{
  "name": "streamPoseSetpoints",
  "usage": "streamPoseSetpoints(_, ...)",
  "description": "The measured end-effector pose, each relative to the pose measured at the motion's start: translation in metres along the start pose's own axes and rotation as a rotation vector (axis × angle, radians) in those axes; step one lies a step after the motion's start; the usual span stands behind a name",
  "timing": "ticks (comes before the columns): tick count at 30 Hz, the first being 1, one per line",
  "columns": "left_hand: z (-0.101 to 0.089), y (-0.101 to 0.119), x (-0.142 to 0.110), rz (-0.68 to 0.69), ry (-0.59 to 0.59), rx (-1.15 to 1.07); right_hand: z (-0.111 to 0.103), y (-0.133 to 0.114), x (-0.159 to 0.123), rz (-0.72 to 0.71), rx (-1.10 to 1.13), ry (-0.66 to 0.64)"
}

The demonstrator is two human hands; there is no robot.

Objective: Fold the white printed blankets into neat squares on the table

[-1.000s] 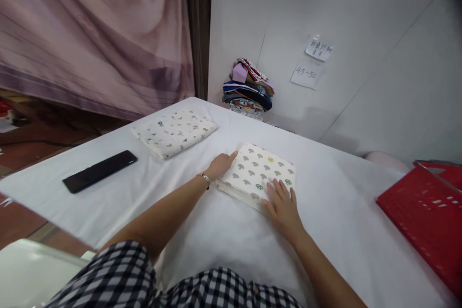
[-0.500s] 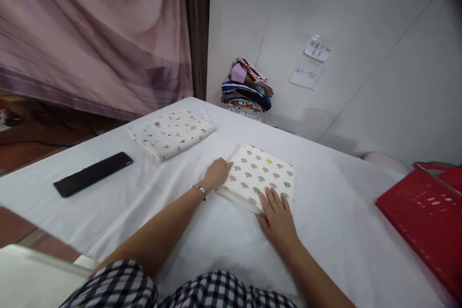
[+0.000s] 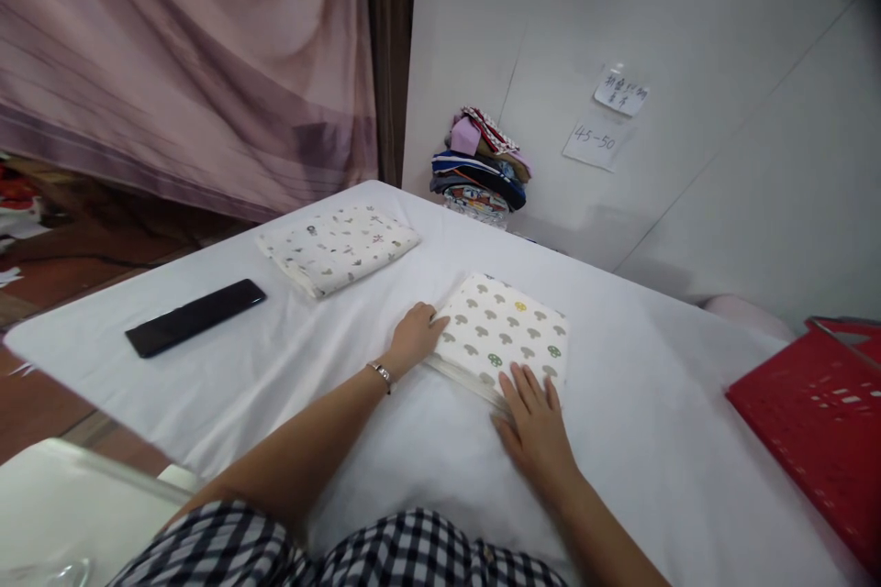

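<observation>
A folded white cloth (image 3: 506, 330) with grey, green and yellow mushroom prints lies on the white-covered table. My left hand (image 3: 413, 337) is at its left edge, fingers curled and drawn together against the cloth; some fingertips are hidden. On the near right corner, my right hand (image 3: 538, 426) rests with fingers stretched and slightly spread, its thumb at the near edge. Farther left lies a second folded cloth (image 3: 340, 248), white with small scattered prints, apart from both hands.
A black flat oblong object (image 3: 196, 316) lies on the table (image 3: 661, 440) at left. A red perforated basket (image 3: 812, 422) stands at the right edge. Stacked folded fabrics (image 3: 478, 170) sit beyond the far edge, by the wall. A pinkish curtain (image 3: 206, 64) hangs at left.
The camera view has shifted slightly, so the scene sits a little farther right. My right hand has slid slightly toward me on the cloth's near corner. My left hand stays at the left edge.
</observation>
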State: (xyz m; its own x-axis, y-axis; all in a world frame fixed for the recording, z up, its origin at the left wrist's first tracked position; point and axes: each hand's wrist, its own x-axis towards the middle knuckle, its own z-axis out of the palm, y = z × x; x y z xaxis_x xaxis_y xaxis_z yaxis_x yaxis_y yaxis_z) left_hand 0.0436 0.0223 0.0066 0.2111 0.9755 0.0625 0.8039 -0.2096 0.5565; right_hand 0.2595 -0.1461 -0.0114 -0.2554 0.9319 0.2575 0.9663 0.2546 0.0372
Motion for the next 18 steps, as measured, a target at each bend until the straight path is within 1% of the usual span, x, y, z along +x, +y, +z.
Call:
streamPoseSetpoints(3, 0.001, -0.001, 0.003, -0.009, -0.019, -0.012, 0.002, -0.001, 0.000, -0.014, 0.007, 0.012)
streamPoseSetpoints(6, 0.000, 0.000, 0.004, -0.035, -0.008, -0.044, 0.000, -0.001, 0.001, -0.014, 0.018, 0.017)
streamPoseSetpoints(10, -0.009, -0.003, 0.001, -0.138, -0.039, -0.233, -0.006, 0.005, -0.002, -0.015, 0.055, -0.013)
streamPoseSetpoints(13, -0.019, -0.011, -0.006, -0.186, -0.060, -0.338, -0.007, 0.012, -0.007, 0.026, 0.052, 0.006)
streamPoseSetpoints(15, -0.025, -0.016, -0.013, -0.192, -0.047, -0.336, -0.005, 0.015, -0.011, 0.048, 0.029, 0.028)
streamPoseSetpoints(18, -0.028, -0.020, -0.023, -0.200, -0.041, -0.296, 0.001, 0.016, -0.015, 0.041, 0.010, 0.031)
